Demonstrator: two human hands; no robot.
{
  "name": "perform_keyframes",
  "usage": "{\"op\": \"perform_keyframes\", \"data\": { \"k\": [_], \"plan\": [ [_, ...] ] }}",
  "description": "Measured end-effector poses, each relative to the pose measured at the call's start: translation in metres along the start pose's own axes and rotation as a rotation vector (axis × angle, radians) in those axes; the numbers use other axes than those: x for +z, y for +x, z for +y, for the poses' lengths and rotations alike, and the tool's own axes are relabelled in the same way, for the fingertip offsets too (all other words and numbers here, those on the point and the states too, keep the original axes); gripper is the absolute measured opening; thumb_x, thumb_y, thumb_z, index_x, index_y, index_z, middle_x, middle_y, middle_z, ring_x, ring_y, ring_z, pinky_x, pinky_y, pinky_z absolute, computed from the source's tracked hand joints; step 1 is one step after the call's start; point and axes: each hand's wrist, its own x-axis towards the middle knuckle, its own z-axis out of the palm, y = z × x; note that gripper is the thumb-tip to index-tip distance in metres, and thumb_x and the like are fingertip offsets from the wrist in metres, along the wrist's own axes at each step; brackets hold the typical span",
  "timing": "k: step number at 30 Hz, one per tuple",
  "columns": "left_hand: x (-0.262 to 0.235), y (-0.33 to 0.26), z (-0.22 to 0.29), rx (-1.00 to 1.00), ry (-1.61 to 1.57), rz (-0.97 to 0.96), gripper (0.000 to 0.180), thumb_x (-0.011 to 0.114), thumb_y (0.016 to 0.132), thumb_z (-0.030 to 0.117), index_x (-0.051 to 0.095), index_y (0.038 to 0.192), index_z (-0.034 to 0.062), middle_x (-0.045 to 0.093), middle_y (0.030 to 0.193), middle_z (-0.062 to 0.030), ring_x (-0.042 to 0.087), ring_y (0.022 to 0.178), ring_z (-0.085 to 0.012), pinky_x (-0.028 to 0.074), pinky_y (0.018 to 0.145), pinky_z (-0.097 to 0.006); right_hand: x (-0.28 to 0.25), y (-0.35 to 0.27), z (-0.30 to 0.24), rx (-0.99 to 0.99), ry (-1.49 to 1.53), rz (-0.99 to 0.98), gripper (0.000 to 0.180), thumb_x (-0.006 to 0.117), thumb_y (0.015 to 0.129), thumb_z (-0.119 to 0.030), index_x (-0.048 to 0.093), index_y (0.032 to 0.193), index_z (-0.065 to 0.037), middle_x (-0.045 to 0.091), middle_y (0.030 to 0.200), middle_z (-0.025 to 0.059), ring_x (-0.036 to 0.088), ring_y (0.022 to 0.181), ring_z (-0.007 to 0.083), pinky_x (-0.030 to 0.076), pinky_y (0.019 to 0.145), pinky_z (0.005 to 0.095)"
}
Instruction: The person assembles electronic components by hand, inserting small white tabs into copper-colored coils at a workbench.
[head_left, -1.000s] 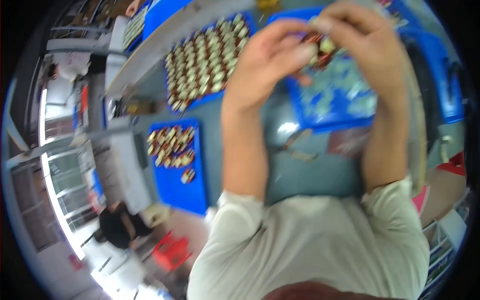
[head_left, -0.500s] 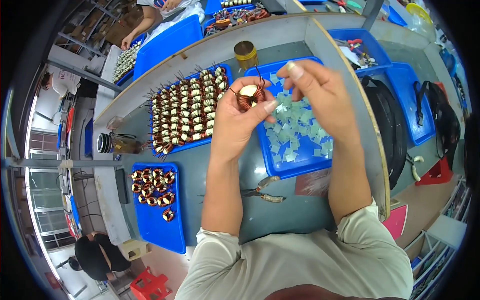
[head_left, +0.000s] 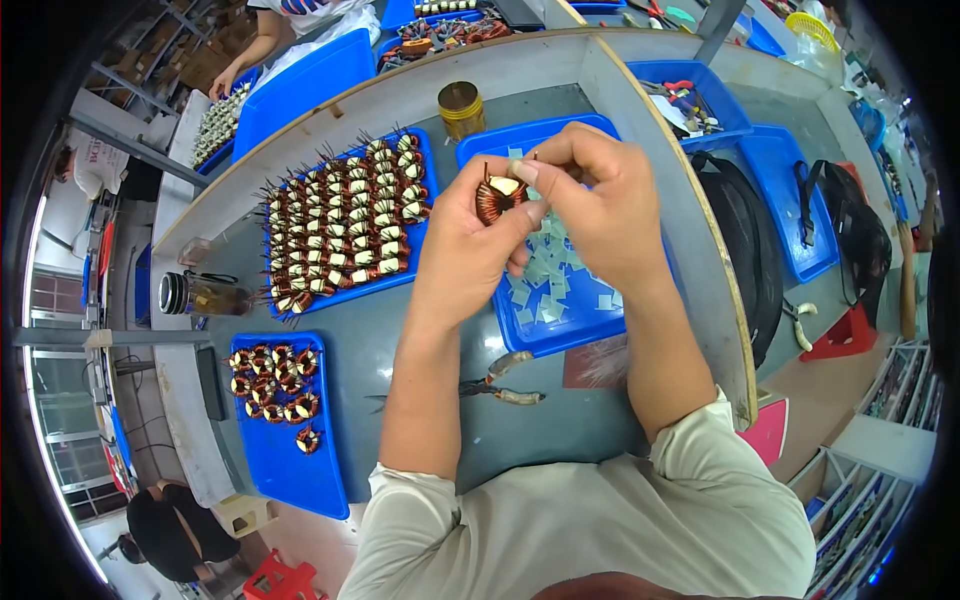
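My left hand is closed round a copper-wound toroidal coil with a cream-coloured patch on its top. My right hand meets it there, thumb and fingers pinched at the coil's upper right side beside a wire lead; whatever lies between those fingertips is hidden. Under the hands is a blue tray strewn with small translucent pale-green squares. To the left, a blue tray holds close rows of similar coils with leads pointing up.
A smaller blue tray with several coils stands at the near left. Pliers lie on the bench before me. A gold tin and a jar stand nearby. A wooden-edged partition rises on the right. A co-worker's arm reaches in far left.
My right hand has moved left and down onto the coil, which my left hand still holds. The whole view has shifted slightly, so the bench sits farther left.
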Motion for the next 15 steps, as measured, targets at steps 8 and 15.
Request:
{"op": "perform_keyframes", "data": {
  "k": [8, 15],
  "plan": [
    [-0.004, 0.004, -0.009, 0.034, -0.123, 0.119, 0.021, 0.074, 0.095, 0.009, 0.059, 0.11, 0.0063, 0.058, 0.073, 0.0032, 0.051, 0.055, -0.0042, 0.039, 0.045, -0.023, 0.006, -0.005, -0.001, -0.248, -0.215, 0.036, 0.006, 0.074, 0.085, 0.0, 0.074, 0.091, -0.001, 0.068, 0.083, 0.0102, 0.067, 0.072, 0.0218, 0.053, 0.064, 0.0327],
    [-0.019, -0.012, -0.007, -0.074, -0.215, -0.162, 0.053, 0.074, 0.096, 0.018, 0.052, 0.141, -0.0011, 0.07, 0.101, -0.01, 0.072, 0.082, -0.0167, 0.059, 0.062, -0.026, 0.007, -0.002, 0.013, 0.016, 0.068, 0.034, 0.017, 0.078, 0.091, -0.014, 0.072, 0.091, 0.002, 0.069, 0.082, 0.0087, 0.065, 0.07, 0.0142, 0.051, 0.064, 0.0298]
  ]
}}
